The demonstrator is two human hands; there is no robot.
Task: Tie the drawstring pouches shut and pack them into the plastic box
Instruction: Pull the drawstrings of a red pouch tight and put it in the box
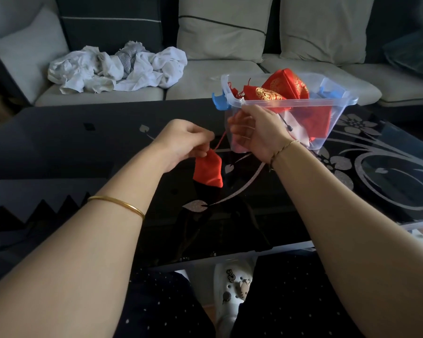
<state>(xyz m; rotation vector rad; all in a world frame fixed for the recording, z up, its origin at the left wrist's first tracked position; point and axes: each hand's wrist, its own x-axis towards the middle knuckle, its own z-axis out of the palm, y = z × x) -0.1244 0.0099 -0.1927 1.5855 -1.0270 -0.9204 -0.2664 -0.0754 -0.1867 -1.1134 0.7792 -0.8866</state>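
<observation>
Dark table [83, 147] — red pouch [208, 170] hangs mouth-up, left hand [181, 142] apparently pinching.

A black glass bench [83, 147] with silver flower and leaf patterns fills the middle of the room and gives back dim reflections. Behind the bench stands a sofa [205, 79] with pale grey seat cushions and dark back panels. Two light cushions [224, 28] crossed by thin dark lines lean against the sofa back, beyond the bench's far edge. On the sofa seat, behind the bench's left part, lies a crumpled heap of white cloth [117, 67]. The light is soft and muted.
</observation>
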